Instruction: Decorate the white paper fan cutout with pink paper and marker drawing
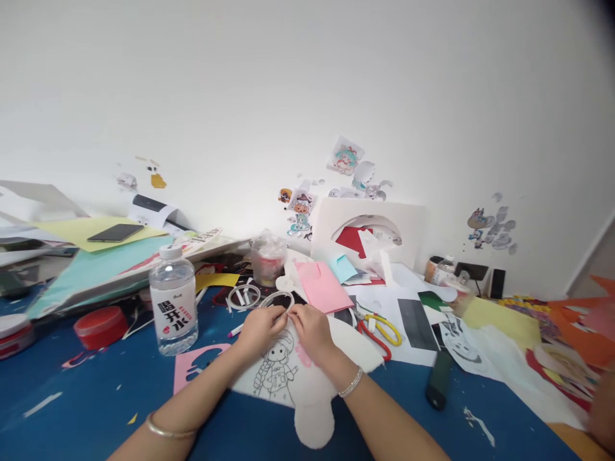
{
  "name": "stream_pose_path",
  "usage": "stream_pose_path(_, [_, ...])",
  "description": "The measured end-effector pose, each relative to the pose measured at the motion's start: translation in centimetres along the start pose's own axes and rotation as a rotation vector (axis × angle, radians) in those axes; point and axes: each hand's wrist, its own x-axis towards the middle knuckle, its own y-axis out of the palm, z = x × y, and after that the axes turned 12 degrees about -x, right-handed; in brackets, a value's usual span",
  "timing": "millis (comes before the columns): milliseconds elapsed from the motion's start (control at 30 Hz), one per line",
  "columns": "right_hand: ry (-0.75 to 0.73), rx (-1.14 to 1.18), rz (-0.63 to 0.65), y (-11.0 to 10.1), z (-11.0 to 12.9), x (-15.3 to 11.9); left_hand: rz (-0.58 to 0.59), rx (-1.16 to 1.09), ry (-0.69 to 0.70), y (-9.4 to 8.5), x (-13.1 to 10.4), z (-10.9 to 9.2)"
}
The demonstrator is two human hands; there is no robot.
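My left hand [262, 330] and my right hand [312, 331] meet fingertip to fingertip over the desk, both in a pinch. Whatever small thing lies between the fingers is too tiny to make out. Beneath them is a white paper with a line drawing of a braided doll [277, 369]. A white cut-out piece [314, 424] with a rounded end lies beside it, under my right wrist. Just beyond my left hand sits a roll of white tape [278, 298]. A pink marker tip [235, 331] pokes out at the left.
A water bottle [173, 301] stands left of my hands, near a red jar [100, 327] and a pink paper cut-out [187, 378]. To the right lie scissors [384, 328] and a dark green utility-knife-like object [439, 381]. Papers, including a pink folded sheet [327, 288], crowd the back against the wall.
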Motion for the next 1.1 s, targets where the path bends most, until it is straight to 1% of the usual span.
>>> stream_pose_path(100, [-0.026, -0.018, -0.006, -0.2, 0.2, 0.1, -0.015, 0.001, -0.041, 0.0, 0.2, -0.3])
stream_pose_path(267, [-0.032, 0.021, 0.001, -0.5, 0.3, 0.3, -0.032, -0.008, -0.082, 0.0, 0.5, -0.4])
stream_pose_path(367, [-0.01, 0.089, -0.008, -0.9, 0.1, 0.3, -0.082, 0.009, -0.133, -0.3, 0.6, 0.6])
stream_pose_path(467, [0.021, 0.2, -0.056, -1.5, -0.2, 0.6, -0.138, 0.043, -0.18, -0.9, 0.6, 2.5])
stream_pose_path(567, [-0.018, 0.267, -0.074, -2.0, -0.4, 0.9, -0.178, 0.048, -0.137, -1.2, 0.8, 3.9])
stream_pose_path(667, [-0.081, 0.275, -0.057, -2.1, -0.6, 1.1, -0.206, -0.019, -0.052, -1.3, 1.1, 4.0])
stream_pose_path(733, [-0.119, 0.264, -0.047, -2.1, -0.6, 1.1, -0.17, -0.116, -0.004, -1.3, 1.2, 3.2])
stream_pose_path(800, [-0.147, 0.258, -0.041, -1.9, -0.6, 1.1, -0.101, -0.235, 0.03, -1.3, 1.2, 2.3])
stream_pose_path(900, [-0.157, 0.282, -0.035, -1.8, -0.5, 1.0, -0.013, -0.385, 0.042, -1.3, 1.0, 1.4])
stream_pose_path(1100, [-0.131, 0.357, -0.026, -1.7, -0.5, 1.0, 0.086, -0.533, 0.016, -1.3, 0.7, 1.5])
